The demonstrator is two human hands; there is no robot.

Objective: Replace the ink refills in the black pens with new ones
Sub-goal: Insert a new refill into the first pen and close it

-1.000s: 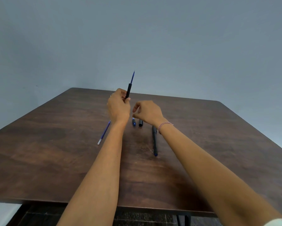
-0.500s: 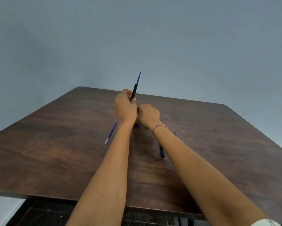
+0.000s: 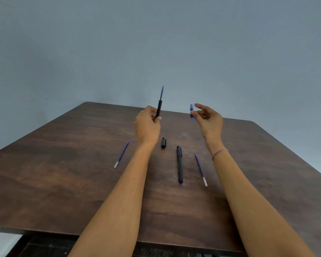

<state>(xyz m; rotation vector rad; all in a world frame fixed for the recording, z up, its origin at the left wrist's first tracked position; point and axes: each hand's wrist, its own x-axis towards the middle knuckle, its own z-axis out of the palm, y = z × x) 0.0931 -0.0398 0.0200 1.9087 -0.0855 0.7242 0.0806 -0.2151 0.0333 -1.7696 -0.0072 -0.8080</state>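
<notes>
Stuff lying on the dark table (image 3: pixel 53 182) mid-frame: a loose black cap (image 3: pixel 163 142), a black pen (image 3: pixel 179 164), plus a left refill (image 3: pixel 121 154) and a right refill (image 3: pixel 200 169). Left hand (image 3: pixel 147 127) curls round the pen barrel (image 3: pixel 159 109), which stands upright above the fist with the inserted refill (image 3: pixel 162 92) poking out the top. Right hand (image 3: pixel 208 120) pinches a small blue piece (image 3: pixel 191 112).

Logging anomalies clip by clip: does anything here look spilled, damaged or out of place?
Nothing stands out. The left hand holds a barrel with a refill sticking out; the right hand pinches a blue piece. A cap, pen and two refills lie loose.
</notes>
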